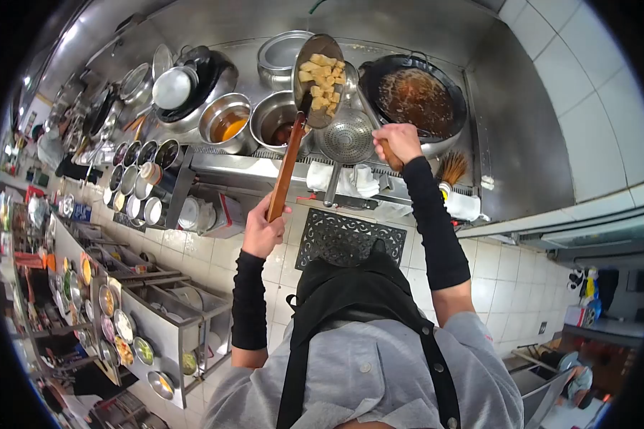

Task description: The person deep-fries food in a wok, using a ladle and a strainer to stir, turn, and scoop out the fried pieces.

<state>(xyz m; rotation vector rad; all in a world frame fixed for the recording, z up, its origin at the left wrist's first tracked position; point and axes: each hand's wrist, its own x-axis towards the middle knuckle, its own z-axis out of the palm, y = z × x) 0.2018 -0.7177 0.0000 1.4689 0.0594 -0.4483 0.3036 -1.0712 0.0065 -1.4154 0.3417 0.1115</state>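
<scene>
My left hand (265, 227) is closed around the long wooden handle of a round skimmer (309, 61). Golden, fried-looking cubes (323, 82) lie in it, over the pots at the back of the stove. My right hand (399, 143) grips the wooden end of a ladle (368, 104), whose metal shaft slants up to a bowl beside the skimmer. Just beyond the right hand, a black wok (459, 114) holds bubbling brown liquid (416, 100). Between the hands, a perforated strainer (347, 136) rests with its handle toward me.
Left of the skimmer stand a pot of orange liquid (225, 123) and another steel pot (263, 107). White cloths (343, 179) and a bristle brush (451, 169) lie along the stove's front edge. Seasoning bowls (147, 152) are at the left; a prep counter (154, 318) stands behind.
</scene>
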